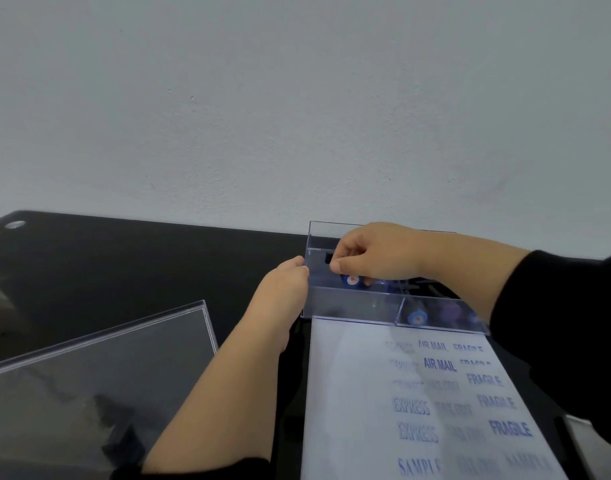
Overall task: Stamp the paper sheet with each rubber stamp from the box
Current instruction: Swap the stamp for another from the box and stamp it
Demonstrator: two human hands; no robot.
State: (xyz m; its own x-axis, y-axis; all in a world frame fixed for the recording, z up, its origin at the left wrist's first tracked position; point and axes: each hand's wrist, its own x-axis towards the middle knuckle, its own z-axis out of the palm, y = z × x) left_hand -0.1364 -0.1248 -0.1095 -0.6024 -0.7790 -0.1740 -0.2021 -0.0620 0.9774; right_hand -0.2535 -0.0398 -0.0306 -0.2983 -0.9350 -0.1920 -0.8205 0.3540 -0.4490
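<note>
My right hand (373,254) is down inside the box (352,303), fingers curled and pinching a stamp (351,280) with a blue round top, in the compartment at the box's left end. My left hand (290,282) rests against the box's left wall, its fingertips touching the corner to steady it; whether they curl over the rim I cannot tell. The box is clear plastic, thin-walled and light by the look of it, so I judge it would slide on the tabletop (141,258) if I pulled a stamp out without bracing it. The stamp is small, hard and light; its smooth rounded top looks a bit slippery, so I would take it by the sides of the handle just under the top, not by the rubber face, which probably carries ink. Two more stamps (417,317) sit in the compartment at the box's near right, their tops showing through the wall. The paper sheet (352,393) lies just in front of the box, its far edge touching the box's near wall, already printed with rows of blue words. Thin and limp, it may lift with a sticky stamp. The clear lid (99,375) lies well to the left of the box.
</note>
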